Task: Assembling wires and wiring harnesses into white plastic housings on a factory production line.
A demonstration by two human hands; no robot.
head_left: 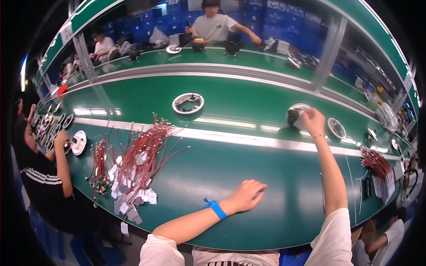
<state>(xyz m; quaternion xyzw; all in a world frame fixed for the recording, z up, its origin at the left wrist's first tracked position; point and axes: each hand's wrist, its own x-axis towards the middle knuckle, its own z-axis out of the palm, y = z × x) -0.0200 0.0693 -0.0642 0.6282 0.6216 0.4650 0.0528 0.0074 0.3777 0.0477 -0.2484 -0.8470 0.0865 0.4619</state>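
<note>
Forward, the right hand (314, 120) was with bent fingers at a round white-and-black part (293, 117), beyond the white strip (230, 135); I could not tell if it gripped. The left hand (248, 195) lay half-open and empty on the table (284, 177), right of red wires (144, 148).

I look through the left fisheye camera of the pair on my head, facing down and forward, close over my left hand (246, 197), right hand (313, 122) and the bench (208, 164), out to a person (214, 29) opposite; toward the dark, bending rim I can't tell much.
</note>
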